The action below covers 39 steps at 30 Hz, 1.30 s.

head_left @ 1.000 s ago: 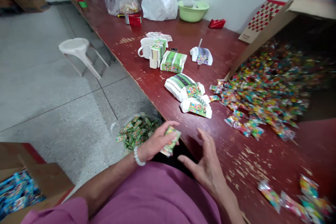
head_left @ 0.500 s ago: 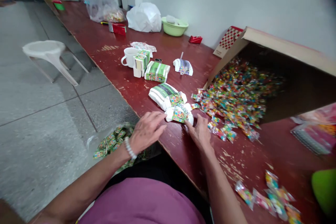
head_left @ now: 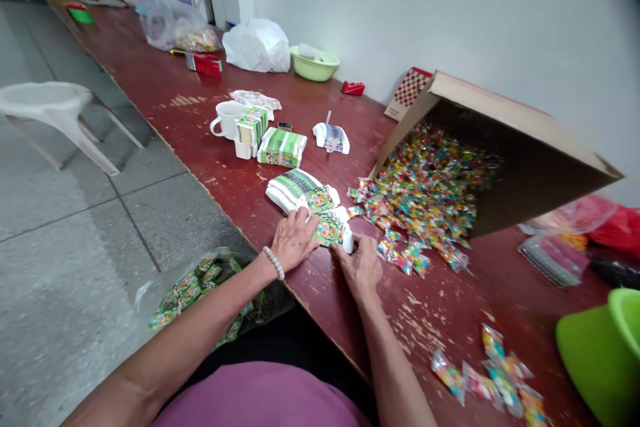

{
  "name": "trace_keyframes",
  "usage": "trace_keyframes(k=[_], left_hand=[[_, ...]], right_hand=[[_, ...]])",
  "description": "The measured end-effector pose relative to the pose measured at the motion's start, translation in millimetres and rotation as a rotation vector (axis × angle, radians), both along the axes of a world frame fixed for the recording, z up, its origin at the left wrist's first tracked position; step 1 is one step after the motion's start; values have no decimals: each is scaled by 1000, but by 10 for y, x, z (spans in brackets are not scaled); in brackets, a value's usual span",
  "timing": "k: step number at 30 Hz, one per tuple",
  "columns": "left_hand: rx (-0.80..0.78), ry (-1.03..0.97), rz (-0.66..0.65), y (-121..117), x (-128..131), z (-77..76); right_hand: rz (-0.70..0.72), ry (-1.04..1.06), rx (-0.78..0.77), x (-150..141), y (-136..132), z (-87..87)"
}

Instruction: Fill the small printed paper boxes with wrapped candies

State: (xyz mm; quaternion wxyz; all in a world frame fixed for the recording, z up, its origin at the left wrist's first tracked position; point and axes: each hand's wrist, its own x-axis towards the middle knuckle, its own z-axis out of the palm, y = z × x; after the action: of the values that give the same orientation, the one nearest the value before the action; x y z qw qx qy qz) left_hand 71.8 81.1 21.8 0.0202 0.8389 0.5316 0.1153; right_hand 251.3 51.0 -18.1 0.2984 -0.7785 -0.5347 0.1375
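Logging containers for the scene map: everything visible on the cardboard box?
The cardboard box is brown and looks tipped over on the red table, open mouth towards the person's side, far interior in shadow. Small wrapped sweets in many colours are heaped inside and spill out onto the tabletop. Neither the left hand nor the right hand touches it.

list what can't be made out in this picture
In the head view:
- whether left hand or right hand grips the flat cartons: fingers hide contact
- deep inside the cardboard box: shadow
- inside the white bag: hidden by plastic
- rest of the green tub: cut by right edge
- print on the green packs: too small
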Motion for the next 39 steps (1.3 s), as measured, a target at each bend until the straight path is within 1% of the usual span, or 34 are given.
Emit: trace_keyframes(k=[5,8,10,12,13,14,15,16,17,18,19,21,22,23,24,25,26,28,30,34,37,39], left_hand=[[21,1,6,-10,17,24],[35,3,9,-74,-24,64],[40,-5,4,-153,-82,132],[30,-76,-9,-245,-155,235],[10,-148,-21,-289,-193,294],[-32,-239,-42,-327,-227,353],[-106,-341,-74,-360,-257,406],[-221,-437,-122,-386,-278,447],[-384,-521,-193,-407,-290,470],[-598,-587,-291,-428,-290,473],[-846,-643,-405,-450,-280,453],[-1344,-756,-615,-515,-227,360],[-1543,-822,-675,-560,-189,298],[-1691,-895,-700,-612,-148,237],[-1784,-967,-698,-668,-106,183],[-1825,-1025,-681,-725,-68,142],[-1831,-1065,-659,-779,-35,116],[-1776,-1114,-608,-869,7,105],[-1717,-1133,-557,-928,17,126],[-1724,-1190,-519,-980,-5,160],[-1731,-1203,-522,-1004,-17,169],[-1730,-1212,-527,-1025,-18,180]], right_hand=[[-1,202,72,59,-29,22],[77,398,100,137,-70,43],[154,531,111,197,-138,75],[217,631,119,245,-252,135],[244,674,118,258,-324,179],[279,717,111,262,-404,235],[320,758,99,257,-486,301],[376,803,82,244,-568,379],[437,827,63,228,-646,465],[489,828,50,210,-717,556],[531,809,39,195,-779,648],[596,761,15,181,-875,816],[627,739,-2,182,-911,883],[654,712,-18,187,-941,933],[675,682,-31,195,-965,968],[693,645,-39,204,-985,987],[703,606,-41,212,-1003,993],[707,551,-29,219,-1033,982],[689,543,-2,214,-1060,965],[634,600,16,178,-1114,953],[601,657,-5,154,-1148,949],[578,731,-16,142,-1163,943]])
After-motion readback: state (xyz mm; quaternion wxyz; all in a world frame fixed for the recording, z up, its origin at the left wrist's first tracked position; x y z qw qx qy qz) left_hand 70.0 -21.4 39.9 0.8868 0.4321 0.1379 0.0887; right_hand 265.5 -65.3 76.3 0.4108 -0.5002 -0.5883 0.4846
